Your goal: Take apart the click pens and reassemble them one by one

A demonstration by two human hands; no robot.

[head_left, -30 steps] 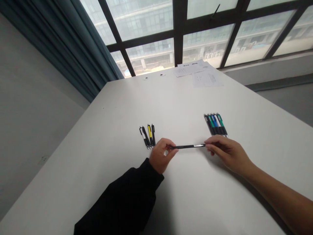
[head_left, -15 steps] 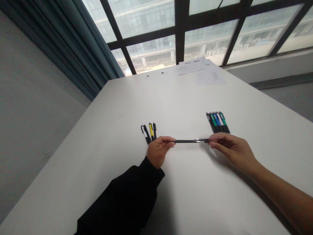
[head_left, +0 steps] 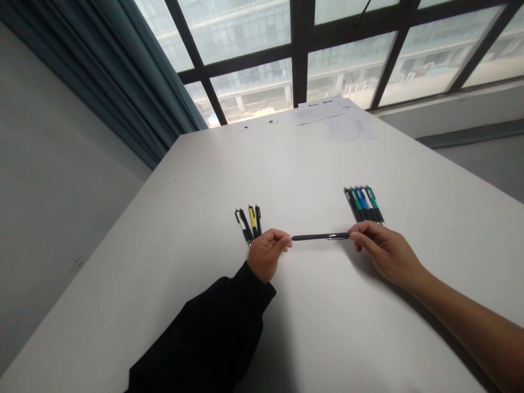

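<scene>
Worktop: white and broad, its far edge running beneath a dark-framed window.
Far left corner: meets the foot of a blue-grey curtain, beside a plain grey wall.
Far right corner: bears loose printed sheets of paper, partly overlapping, their text too small for me to read.
Black pen: held lengthwise between the two hands, roughly parallel to the far edge, well back from it; clip toward the right hand; its height above the worktop is hard to judge from where I stand.
Left hand: thumb and fingers pinched on the pen's tip end; a black sleeve covers the arm.
Right hand: thumb and fingertips closed on the clip end; forearm bare.
Left group: four pens, one with white on its barrel, one yellow and two black, lying just beyond the left hand, tops toward the far edge; contact with the hand cannot be told.
Right group: a close, slanted row of pens in black, green, blue, white and green, just beyond the right hand, nearer the worktop's right edge.
</scene>
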